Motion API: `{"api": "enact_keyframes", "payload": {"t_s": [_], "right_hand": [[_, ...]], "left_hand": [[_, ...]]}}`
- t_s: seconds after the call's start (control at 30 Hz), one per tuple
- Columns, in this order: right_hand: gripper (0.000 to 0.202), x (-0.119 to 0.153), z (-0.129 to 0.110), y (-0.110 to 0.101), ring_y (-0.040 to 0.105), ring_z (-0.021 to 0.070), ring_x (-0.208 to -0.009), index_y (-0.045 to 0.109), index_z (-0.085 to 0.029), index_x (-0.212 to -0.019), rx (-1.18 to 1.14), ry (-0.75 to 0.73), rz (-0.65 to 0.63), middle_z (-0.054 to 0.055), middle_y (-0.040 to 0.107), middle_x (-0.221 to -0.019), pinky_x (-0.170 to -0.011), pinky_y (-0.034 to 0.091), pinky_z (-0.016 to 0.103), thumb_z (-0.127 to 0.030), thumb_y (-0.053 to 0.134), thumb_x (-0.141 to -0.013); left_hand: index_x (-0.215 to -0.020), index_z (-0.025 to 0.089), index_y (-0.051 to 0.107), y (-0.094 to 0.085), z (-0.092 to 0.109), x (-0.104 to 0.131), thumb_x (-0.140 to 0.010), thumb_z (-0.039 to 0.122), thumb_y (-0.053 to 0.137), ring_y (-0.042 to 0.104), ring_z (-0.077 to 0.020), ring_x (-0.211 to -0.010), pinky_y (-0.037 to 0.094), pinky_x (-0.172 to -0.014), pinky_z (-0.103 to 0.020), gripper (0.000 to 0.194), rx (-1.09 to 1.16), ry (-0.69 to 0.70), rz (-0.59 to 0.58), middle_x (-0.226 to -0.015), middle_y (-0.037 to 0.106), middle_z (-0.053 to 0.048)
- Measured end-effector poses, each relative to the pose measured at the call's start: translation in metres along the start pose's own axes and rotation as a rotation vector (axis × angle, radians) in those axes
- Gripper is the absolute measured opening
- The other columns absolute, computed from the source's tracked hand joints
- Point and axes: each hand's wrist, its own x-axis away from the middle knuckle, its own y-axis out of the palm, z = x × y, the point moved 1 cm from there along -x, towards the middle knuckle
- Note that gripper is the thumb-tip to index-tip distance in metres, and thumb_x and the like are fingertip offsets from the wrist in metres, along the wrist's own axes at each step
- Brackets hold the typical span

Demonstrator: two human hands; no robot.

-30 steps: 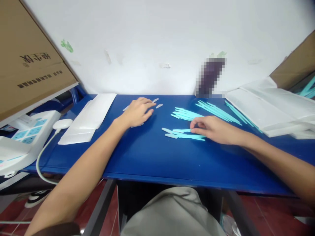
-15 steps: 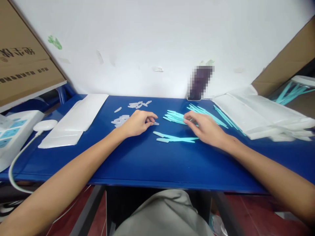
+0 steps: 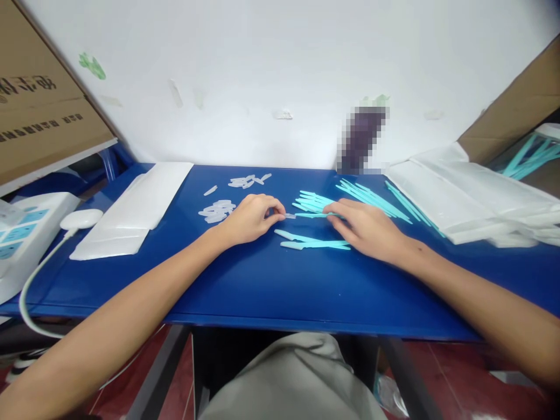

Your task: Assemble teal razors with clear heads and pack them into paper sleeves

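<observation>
My left hand (image 3: 256, 219) pinches a small clear plastic blade cap (image 3: 290, 216) between thumb and fingertips. My right hand (image 3: 361, 227) grips a turquoise eyebrow razor (image 3: 310, 216), its blade end pointing left at the cap. The two ends almost meet; whether they touch I cannot tell. Just behind lies a pile of turquoise razors (image 3: 312, 200). In front, two razors with caps over their blades (image 3: 306, 241) lie crossed on the blue table (image 3: 262, 286). Beside my left hand is a heap of loose clear caps (image 3: 214, 211).
More caps (image 3: 247, 181) lie farther back, and more razors (image 3: 371, 198) behind my right hand. White plastic sleeves (image 3: 476, 201) lie at right, white sheets (image 3: 135, 210) at left. A power strip (image 3: 30, 233) with a cable stands at the left edge. A white board (image 3: 245, 81) closes the back.
My right hand has drawn a razor from the pile, its end now beside the cap. My left hand has moved slightly right with the cap. The view has shifted a little.
</observation>
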Motion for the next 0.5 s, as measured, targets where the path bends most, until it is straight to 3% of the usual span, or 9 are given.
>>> {"api": "enact_keyframes", "payload": {"t_s": [0.17, 0.37, 0.5], "right_hand": [[0.033, 0.0005, 0.0014, -0.0018, 0.067, 0.0257, -0.087, 0.068, -0.021, -0.119, 0.008, 0.004, -0.004, 0.01, 0.073, -0.103, -0.07, 0.044, 0.036, -0.031, 0.038, -0.108], [0.036, 0.0002, 0.0001, -0.0042, 0.068, 0.0262, -0.087, 0.07, -0.019, -0.118, -0.002, 0.026, -0.021, 0.011, 0.073, -0.104, -0.071, 0.046, 0.037, -0.032, 0.038, -0.107], [0.036, 0.0005, -0.0009, -0.0008, 0.07, 0.027, -0.092, 0.071, -0.019, -0.117, -0.025, -0.005, -0.061, 0.012, 0.073, -0.11, -0.073, 0.048, 0.037, -0.033, 0.039, -0.107]], "left_hand": [[-0.096, 0.021, 0.079, -0.0003, 0.0021, 0.0005, -0.098, 0.029, 0.064, 0.067, -0.0193, -0.077, 0.051, -0.077, -0.032, 0.017, 0.013, 0.0, 0.034, -0.084, 0.077, -0.004], [-0.093, 0.021, 0.08, 0.0043, 0.0024, 0.0013, -0.1, 0.034, 0.064, 0.067, -0.0238, -0.092, 0.05, -0.085, -0.037, 0.023, -0.036, 0.006, 0.003, -0.095, 0.077, -0.007], [-0.091, 0.021, 0.082, 0.0058, 0.003, 0.001, -0.099, 0.033, 0.065, 0.067, -0.0222, -0.087, 0.049, -0.081, -0.035, 0.022, 0.007, -0.003, 0.0, -0.091, 0.077, -0.007]]}}
